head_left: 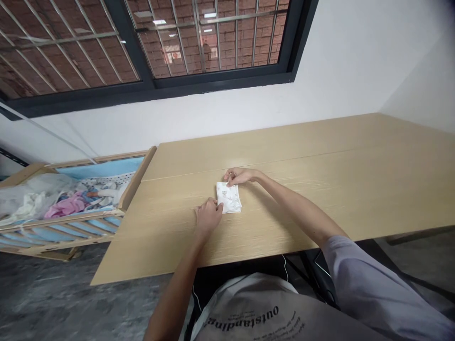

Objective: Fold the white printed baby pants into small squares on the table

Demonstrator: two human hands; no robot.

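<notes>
A small white folded square [229,199] with a faint printed figure lies on the wooden table; whether it is cloth or a folded diaper I cannot tell. My left hand [209,215] is closed at its lower left edge, the thumb pressed on top of it. At the upper edge, my right hand [242,175] bends over the square, with thumb and fingers pinching its border. The right edge shows more than one layer.
The light wooden table [320,189] runs along a white wall under a barred window [213,42]. To the left stands a wooden crib [137,182] with blue lining, holding a pink cloth [67,205], other fabrics and what looks like a doll's arm [106,193].
</notes>
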